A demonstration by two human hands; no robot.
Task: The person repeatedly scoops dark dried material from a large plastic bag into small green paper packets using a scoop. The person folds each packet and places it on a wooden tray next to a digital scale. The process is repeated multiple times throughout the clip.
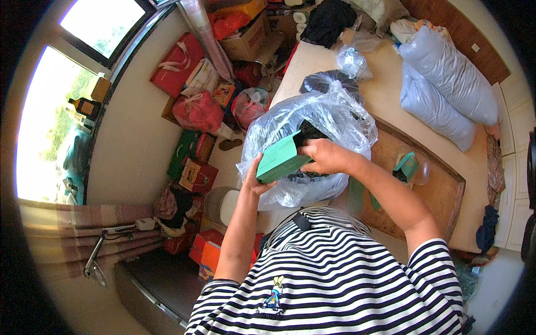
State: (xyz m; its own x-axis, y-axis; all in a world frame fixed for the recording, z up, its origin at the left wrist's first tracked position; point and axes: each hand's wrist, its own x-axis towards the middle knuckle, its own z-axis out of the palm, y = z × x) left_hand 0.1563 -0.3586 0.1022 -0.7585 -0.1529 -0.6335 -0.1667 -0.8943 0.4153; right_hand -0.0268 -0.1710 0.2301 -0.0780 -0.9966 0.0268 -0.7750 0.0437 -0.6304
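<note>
A green cardboard box (pixel 279 158) with a raised flap is tilted in front of me, above a large clear plastic bag (pixel 268 121). My left hand (pixel 255 178) grips its near left end, thumb along the side. At the opposite end, the fingers of my right hand (pixel 324 155) close around the box's edge near the opening; their tips are partly hidden. Dark, loose, crumbly material (pixel 312 130) shows inside the bag, behind and below the box. What the box contains is out of sight.
Right of the bag, a wooden tray (pixel 418 209) on the bed holds a clear plastic container (pixel 421 169) and green pieces. A tied dark-filled bag (pixel 331 81) sits behind. Folded quilts (pixel 448 83) lie far right. Gift bags (pixel 178 65) and boxes crowd the floor by the window.
</note>
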